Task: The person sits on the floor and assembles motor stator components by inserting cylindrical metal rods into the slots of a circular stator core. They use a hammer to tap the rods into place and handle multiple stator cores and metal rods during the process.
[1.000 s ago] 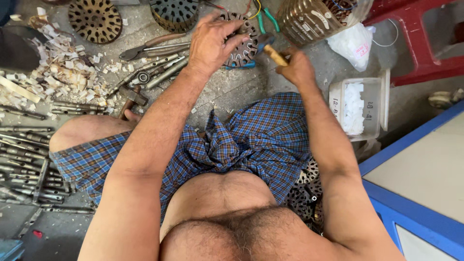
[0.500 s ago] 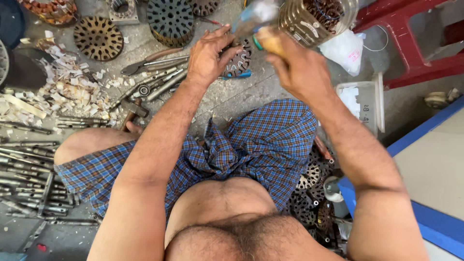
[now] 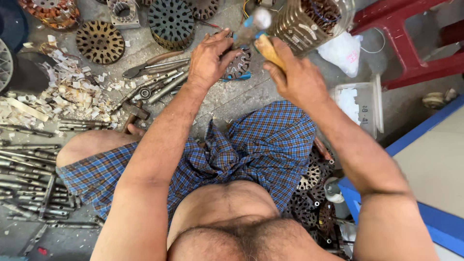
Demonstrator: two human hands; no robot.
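Raised since a second ago, the right hand (image 3: 302, 79) now grips a wooden-handled tool (image 3: 268, 50) in a closed fist above the work, its blurred head (image 3: 258, 19) probably a hammer's, so a blow seems under way. Spread, not clenched, the left hand (image 3: 209, 60) presses down on the toothed stator core (image 3: 238, 65) on the floor. Three more round cores lie beyond: one flat disc (image 3: 100, 42), one dark stack (image 3: 170, 20), one copper-wound (image 3: 48, 10). One pair of pliers (image 3: 145, 65) lies beside them.
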